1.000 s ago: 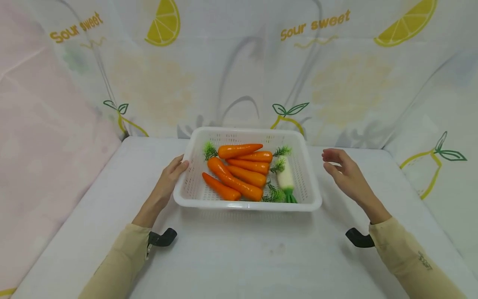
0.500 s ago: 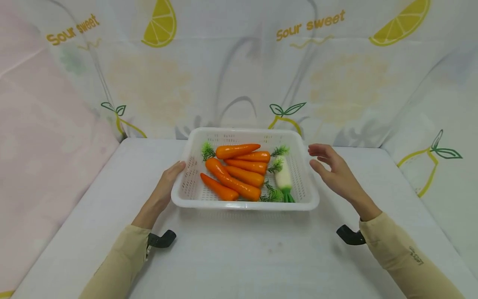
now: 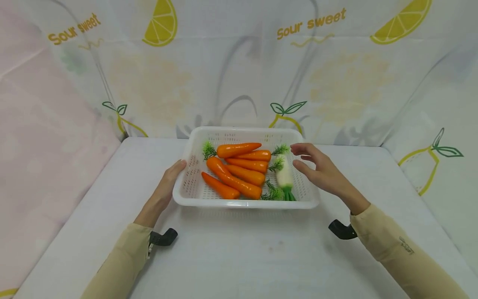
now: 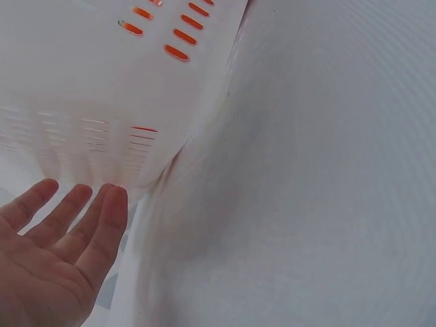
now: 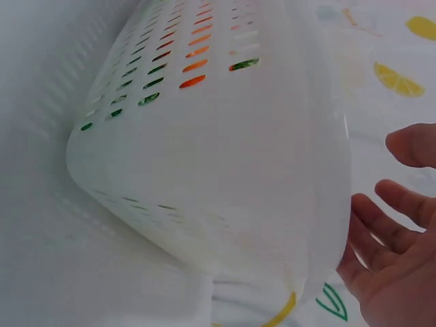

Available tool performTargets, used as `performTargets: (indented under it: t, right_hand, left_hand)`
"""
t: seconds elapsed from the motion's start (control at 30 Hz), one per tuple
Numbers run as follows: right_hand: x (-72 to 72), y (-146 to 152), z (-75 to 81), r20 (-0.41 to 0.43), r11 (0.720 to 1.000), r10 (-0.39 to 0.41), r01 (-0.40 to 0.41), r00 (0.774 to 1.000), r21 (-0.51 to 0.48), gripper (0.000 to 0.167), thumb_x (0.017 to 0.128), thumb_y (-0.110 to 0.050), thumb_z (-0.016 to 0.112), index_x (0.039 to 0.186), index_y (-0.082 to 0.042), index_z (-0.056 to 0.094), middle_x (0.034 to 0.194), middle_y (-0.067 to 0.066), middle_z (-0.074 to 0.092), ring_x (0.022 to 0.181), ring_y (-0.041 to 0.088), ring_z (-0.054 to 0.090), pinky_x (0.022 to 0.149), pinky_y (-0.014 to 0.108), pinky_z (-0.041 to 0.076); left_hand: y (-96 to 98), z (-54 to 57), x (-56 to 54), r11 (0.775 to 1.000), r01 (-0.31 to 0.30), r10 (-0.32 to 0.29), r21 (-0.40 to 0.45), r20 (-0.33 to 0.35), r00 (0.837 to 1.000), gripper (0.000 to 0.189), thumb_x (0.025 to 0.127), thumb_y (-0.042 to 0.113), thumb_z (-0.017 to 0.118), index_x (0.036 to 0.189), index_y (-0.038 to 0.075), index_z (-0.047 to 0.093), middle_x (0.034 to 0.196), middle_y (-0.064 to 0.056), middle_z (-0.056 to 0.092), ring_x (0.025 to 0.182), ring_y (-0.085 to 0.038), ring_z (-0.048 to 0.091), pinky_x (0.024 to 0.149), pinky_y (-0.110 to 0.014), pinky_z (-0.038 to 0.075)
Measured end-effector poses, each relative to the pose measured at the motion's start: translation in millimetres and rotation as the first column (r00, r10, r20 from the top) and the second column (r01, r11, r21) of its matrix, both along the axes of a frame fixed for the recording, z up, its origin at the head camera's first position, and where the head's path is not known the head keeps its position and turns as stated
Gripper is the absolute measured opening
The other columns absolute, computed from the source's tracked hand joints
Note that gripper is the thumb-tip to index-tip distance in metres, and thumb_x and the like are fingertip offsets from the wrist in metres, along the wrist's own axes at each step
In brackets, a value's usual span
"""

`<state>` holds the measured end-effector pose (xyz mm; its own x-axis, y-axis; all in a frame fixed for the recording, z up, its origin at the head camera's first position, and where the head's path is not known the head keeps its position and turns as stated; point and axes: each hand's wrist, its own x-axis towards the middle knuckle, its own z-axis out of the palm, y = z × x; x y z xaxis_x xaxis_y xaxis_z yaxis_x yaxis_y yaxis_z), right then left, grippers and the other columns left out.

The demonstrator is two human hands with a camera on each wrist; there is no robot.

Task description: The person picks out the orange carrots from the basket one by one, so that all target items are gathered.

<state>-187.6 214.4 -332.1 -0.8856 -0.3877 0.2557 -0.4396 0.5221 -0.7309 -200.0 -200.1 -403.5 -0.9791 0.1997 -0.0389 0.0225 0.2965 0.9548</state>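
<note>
A white perforated plastic basket (image 3: 246, 203) sits on the table with several orange carrots (image 3: 242, 149) lying across its floor. Along its right side lies a white radish (image 3: 284, 172), green stalks toward the front. My left hand (image 3: 164, 187) is at the basket's left side, thumb by the rim; in the left wrist view its fingers (image 4: 102, 235) are extended right by the perforated wall. Over the right rim hovers my right hand (image 3: 321, 168), fingers apart and slightly bent, nothing held, fingertips close to the radish's upper end. The right wrist view shows that hand beyond the basket's rim.
A white cloth covers the table (image 3: 239, 257). Behind it hangs a lemon-print curtain (image 3: 231, 62), close to the basket's far side. Black curved pieces (image 3: 163, 237) stick out by both beige sleeves (image 3: 403, 249).
My right hand has moved left, from beside the basket to above its right rim and near the radish. The left hand stays at the basket's left side.
</note>
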Motion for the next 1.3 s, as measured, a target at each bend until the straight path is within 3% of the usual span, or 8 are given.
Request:
performTargets:
  t: [0.17,0.27,0.47,0.9,1.3]
  right_hand:
    - [-1.5,-14,-1.7,0.021,0.998,0.05,-0.05,0.999,0.03,0.044,0.095,-0.019,0.057,0.135,-0.005,0.042,0.132,0.013,0.05,0.123,0.029,0.047,0.105,0.048,0.037]
    - [-0.8,-20,-3.8,0.031,0.996,0.071,-0.073,0.997,0.045,0.045,0.095,-0.019,0.057,0.136,-0.006,0.041,0.134,0.012,0.05,0.123,0.03,0.047,0.105,0.048,0.038]
    - [0.1,-26,-6.9,0.054,0.994,0.085,-0.088,0.995,0.062,0.044,0.095,-0.017,0.057,0.135,-0.007,0.042,0.134,0.011,0.05,0.122,0.032,0.049,0.103,0.048,0.041]
    - [-0.1,-47,-14.8,0.141,0.97,0.188,-0.206,0.972,0.129,0.046,0.096,-0.021,0.056,0.135,-0.001,0.042,0.132,0.016,0.052,0.12,0.031,0.051,0.098,0.046,0.044]
    - [-0.8,-66,-23.4,0.177,0.951,0.199,-0.234,0.964,0.204,0.047,0.094,-0.021,0.059,0.135,-0.005,0.044,0.13,0.01,0.054,0.117,0.025,0.053,0.096,0.043,0.047]
  left_hand:
    - [0.4,-0.7,0.1,1.0,-0.01,0.009,-0.013,-0.003,1.0,0.066,0.098,0.057,0.024,0.15,0.018,0.024,0.138,-0.019,0.044,0.122,-0.035,0.049,0.091,-0.031,0.043]
    - [0.9,-1.6,-0.4,1.0,-0.011,0.011,-0.015,0.004,1.0,0.067,0.097,0.058,0.024,0.151,0.018,0.022,0.14,-0.019,0.042,0.125,-0.036,0.046,0.098,-0.041,0.042]
    - [1.5,-4.0,-0.3,1.0,-0.005,0.005,0.003,0.012,1.0,0.07,0.096,0.06,0.025,0.152,0.018,0.019,0.146,-0.018,0.036,0.132,-0.038,0.039,0.109,-0.058,0.028]
    - [-0.3,-2.6,0.1,1.0,-0.004,0.004,-0.007,0.003,1.0,0.069,0.096,0.06,0.024,0.152,0.019,0.019,0.146,-0.018,0.036,0.133,-0.038,0.038,0.109,-0.059,0.026]
    - [1.0,-1.1,0.8,1.0,-0.011,0.011,-0.018,0.01,1.0,0.07,0.096,0.061,0.024,0.152,0.02,0.019,0.147,-0.017,0.036,0.134,-0.037,0.037,0.111,-0.059,0.024]
